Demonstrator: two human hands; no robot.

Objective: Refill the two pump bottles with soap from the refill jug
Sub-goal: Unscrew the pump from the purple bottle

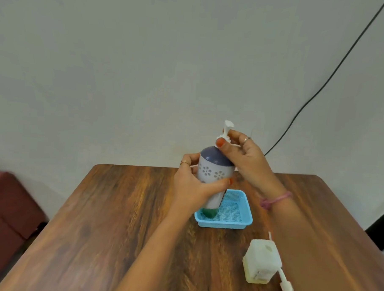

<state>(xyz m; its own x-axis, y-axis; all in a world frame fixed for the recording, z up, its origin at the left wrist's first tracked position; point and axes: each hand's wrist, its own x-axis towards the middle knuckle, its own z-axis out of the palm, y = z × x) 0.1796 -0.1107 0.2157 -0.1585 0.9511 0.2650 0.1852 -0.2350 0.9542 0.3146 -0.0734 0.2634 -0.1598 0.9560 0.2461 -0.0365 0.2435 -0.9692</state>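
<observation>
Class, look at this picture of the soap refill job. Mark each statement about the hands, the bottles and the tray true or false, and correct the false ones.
1. The left hand grips the flowered bottle. True.
2. The right hand rests flat on the table. False: it pinches the pump at the bottle's top.
3. The tray is blue. True.
4. The square bottle stands inside the tray. False: it stands on the table, nearer the camera than the tray.
5. A loose pump lies beside the square bottle. True.
</observation>
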